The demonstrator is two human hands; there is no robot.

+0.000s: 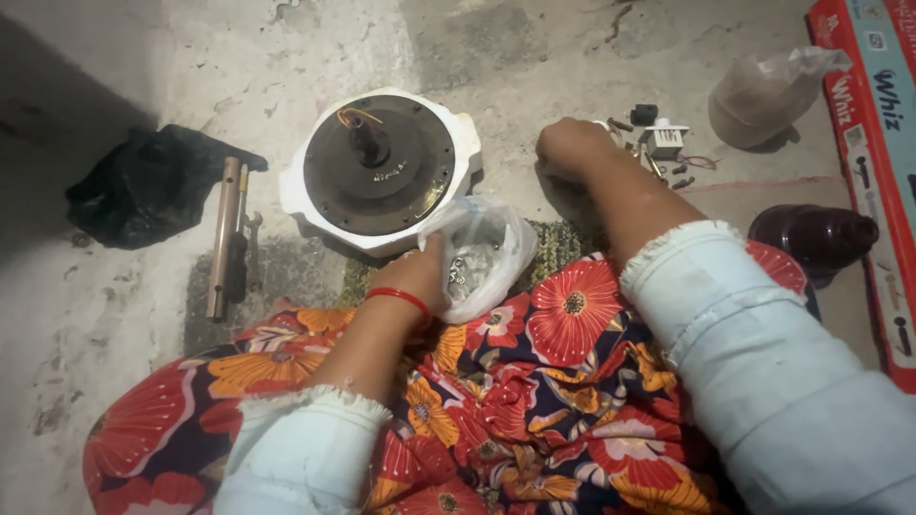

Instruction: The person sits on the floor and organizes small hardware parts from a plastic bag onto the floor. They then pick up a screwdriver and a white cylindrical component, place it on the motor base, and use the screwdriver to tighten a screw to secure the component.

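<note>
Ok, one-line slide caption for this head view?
Left hand grips a clear bag of screws; closed right hand rests on the floor beside a round motor.

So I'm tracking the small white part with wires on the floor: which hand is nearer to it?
Right. The right hand is a fist just left of the white part; the left hand grips a clear bag near the lap.
</note>
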